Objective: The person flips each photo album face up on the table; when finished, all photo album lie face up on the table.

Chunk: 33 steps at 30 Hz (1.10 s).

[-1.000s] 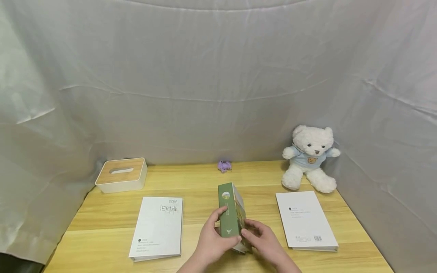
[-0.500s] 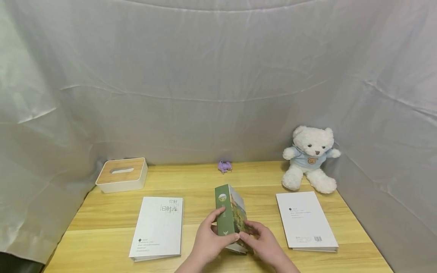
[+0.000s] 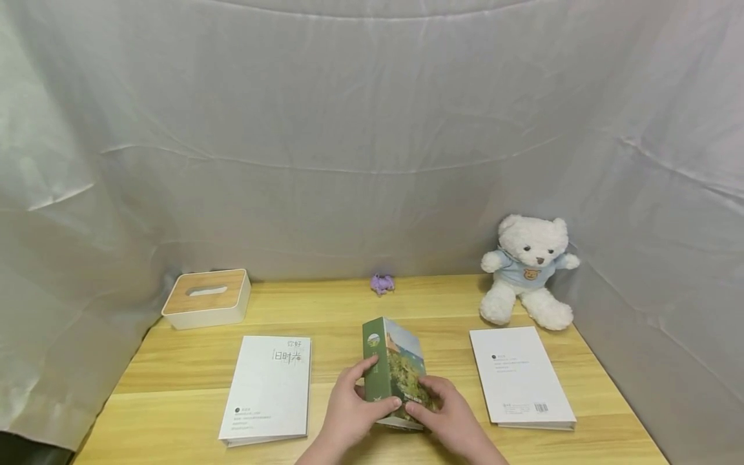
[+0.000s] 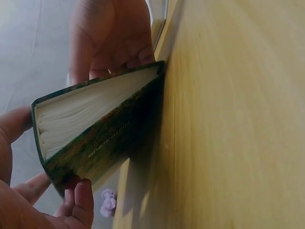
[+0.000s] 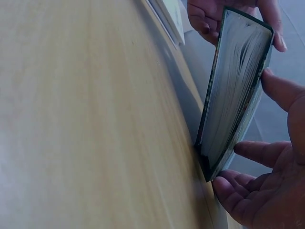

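Note:
A thick photo album (image 3: pixel 405 361) with a green spine and a landscape picture on its cover stands tilted on the wooden table, in the middle of the head view. My left hand (image 3: pixel 354 403) grips it around the spine, thumb on the front and a finger along the spine. At the lower right edge, my right hand (image 3: pixel 446 408) holds the album, its thumb on the cover. Both wrist views show the page block (image 5: pixel 233 81) between the covers; the left wrist view also catches lettering on the cover (image 4: pixel 109 138). Some fingertips are hidden behind the album.
White albums or books lie left (image 3: pixel 268 387) and right (image 3: pixel 522 376) of my hands. Further back are a wood-topped tissue box (image 3: pixel 206 300), a small purple object (image 3: pixel 382 283) and a seated white teddy bear (image 3: pixel 527 271). Grey cloth (image 3: pixel 372 142) hangs behind the table.
Both hands have turned the album so that its picture cover shows more and the spine less. Its top has shifted a little to the left.

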Available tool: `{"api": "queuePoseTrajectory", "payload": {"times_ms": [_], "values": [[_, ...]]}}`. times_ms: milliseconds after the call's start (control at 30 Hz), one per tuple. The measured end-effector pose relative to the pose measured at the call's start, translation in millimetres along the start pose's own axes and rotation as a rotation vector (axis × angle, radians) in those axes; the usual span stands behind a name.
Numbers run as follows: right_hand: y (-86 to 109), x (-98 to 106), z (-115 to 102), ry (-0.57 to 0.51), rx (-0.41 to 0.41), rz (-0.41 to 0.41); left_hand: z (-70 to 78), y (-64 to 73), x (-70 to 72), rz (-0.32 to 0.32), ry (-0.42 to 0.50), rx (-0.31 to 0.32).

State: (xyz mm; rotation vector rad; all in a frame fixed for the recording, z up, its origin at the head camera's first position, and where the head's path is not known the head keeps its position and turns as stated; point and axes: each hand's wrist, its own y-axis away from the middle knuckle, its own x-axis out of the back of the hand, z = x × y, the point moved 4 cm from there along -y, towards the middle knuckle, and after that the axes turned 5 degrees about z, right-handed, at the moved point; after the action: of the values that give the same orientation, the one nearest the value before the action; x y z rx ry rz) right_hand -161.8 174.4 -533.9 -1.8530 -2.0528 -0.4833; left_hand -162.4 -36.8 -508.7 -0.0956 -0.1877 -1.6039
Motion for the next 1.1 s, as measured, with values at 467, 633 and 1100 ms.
{"api": "queuePoseTrajectory", "payload": {"times_ms": [467,633,1100], "values": [[0.6,0,4,0.102,0.009,0.022,-3.8,-3.8,7.1,-0.015,0.016,0.028],[1.6,0,3,0.121,0.007,0.02,-6.4,-5.1,9.0,-0.018,-0.012,0.029],[1.7,0,4,0.248,0.007,0.042,-18.3,-9.9,10.6,-0.072,-0.162,0.005]]}}
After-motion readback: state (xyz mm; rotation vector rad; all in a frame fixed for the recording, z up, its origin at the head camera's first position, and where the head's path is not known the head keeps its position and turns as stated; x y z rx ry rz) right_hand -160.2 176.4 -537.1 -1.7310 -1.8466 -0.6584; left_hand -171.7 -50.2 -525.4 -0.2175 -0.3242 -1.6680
